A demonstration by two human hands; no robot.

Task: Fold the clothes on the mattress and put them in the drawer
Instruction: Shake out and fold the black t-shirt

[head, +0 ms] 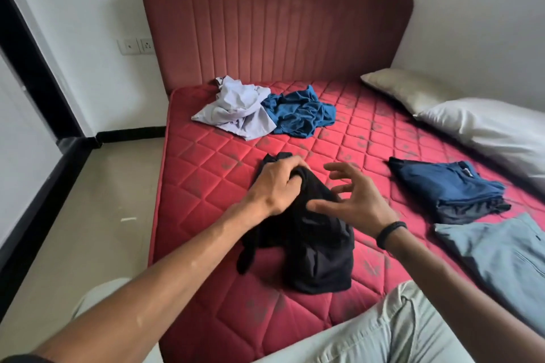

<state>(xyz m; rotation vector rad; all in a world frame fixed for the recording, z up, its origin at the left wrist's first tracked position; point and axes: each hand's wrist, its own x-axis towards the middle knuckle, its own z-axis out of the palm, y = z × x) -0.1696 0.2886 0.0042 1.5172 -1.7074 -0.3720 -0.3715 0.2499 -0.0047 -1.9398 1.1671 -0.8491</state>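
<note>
Gripping the bunched black garment (306, 233) mid-mattress (206, 174), the left hand (277, 183) is lifting while the right hand (351, 197) is hovering open-fingered beside it. Better to be finding an edge and spreading it flat before folding.

Left hand (275, 183) clenched — right hand (352, 197) splayed

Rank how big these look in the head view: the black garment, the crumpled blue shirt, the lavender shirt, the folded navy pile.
1. black garment, though nearest the camera
2. folded navy pile
3. lavender shirt and crumpled blue shirt: look alike, unranked
</note>
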